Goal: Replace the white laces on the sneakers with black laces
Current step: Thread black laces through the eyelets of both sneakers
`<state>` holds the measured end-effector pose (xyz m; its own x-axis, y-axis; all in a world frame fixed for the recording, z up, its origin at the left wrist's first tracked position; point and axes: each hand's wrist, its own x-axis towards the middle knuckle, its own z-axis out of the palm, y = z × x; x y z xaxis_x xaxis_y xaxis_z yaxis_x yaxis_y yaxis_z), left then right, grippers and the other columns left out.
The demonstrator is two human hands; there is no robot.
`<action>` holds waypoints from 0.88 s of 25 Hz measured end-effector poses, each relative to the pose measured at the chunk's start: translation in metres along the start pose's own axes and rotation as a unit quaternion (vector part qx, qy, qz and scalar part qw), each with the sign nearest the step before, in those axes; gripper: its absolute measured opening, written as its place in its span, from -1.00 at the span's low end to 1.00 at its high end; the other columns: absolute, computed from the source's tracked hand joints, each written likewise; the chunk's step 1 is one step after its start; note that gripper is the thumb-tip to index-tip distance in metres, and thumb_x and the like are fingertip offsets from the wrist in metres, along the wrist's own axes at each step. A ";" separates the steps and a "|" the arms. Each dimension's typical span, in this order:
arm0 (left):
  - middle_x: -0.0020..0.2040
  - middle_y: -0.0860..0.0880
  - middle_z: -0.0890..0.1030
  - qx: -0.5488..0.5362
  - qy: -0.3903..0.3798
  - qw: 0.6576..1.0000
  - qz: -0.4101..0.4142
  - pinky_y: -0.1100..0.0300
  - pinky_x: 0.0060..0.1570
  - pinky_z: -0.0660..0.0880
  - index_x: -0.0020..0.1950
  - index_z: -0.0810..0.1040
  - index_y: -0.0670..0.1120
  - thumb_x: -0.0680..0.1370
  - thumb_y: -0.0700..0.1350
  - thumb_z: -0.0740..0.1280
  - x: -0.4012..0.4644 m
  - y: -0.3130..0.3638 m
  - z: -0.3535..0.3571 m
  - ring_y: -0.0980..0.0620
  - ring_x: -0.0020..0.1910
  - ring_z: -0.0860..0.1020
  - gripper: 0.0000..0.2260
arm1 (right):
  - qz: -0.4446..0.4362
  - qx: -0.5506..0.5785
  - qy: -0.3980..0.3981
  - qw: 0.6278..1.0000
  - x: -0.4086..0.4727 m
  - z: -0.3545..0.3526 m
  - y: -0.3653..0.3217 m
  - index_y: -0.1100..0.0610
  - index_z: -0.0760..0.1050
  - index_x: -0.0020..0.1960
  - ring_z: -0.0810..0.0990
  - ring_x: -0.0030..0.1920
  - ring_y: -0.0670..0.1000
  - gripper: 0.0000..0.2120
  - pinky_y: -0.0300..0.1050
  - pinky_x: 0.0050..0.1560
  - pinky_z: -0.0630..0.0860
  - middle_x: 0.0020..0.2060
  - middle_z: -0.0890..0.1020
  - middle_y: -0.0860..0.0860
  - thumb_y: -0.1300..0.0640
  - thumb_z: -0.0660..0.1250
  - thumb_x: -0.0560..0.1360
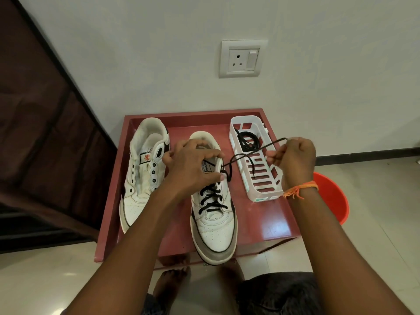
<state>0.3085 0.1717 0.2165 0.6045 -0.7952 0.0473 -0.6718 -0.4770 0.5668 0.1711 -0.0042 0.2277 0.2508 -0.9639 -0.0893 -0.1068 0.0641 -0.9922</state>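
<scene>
Two white sneakers stand on a red tray table (268,226). The left sneaker (142,178) has empty eyelets and no lace. The right sneaker (214,221) carries a black lace (212,198) criss-crossed through its lower eyelets. My left hand (193,164) grips the top of this sneaker at its collar and tongue. My right hand (293,160) is closed on the free end of the black lace and holds it up to the right, above the basket.
A white slotted plastic basket (261,185) sits on the tray's right side with a coiled spare black lace (247,142) inside. An orange bucket (331,198) stands on the floor to the right. A wall socket (242,59) lies behind, and a dark brown curtain (38,133) on the left.
</scene>
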 end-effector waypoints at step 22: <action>-0.01 -0.29 0.65 -0.385 -0.002 0.903 -0.193 -0.24 -0.02 0.62 0.01 0.66 -0.12 0.56 -0.11 0.41 0.005 -0.028 -0.015 -0.23 0.00 0.67 -0.89 | -0.245 -0.219 -0.143 0.934 -0.035 0.050 0.032 0.14 0.37 -0.14 0.54 -0.26 -0.04 -0.80 -0.26 -0.28 0.42 -0.24 0.53 -0.01 0.35 0.07 0.58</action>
<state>0.3368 0.1863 0.2129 0.7272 -0.6279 -0.2775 0.0851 -0.3187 0.9440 0.2070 0.0444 0.1943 0.6125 -0.7377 0.2840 -0.2794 -0.5381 -0.7952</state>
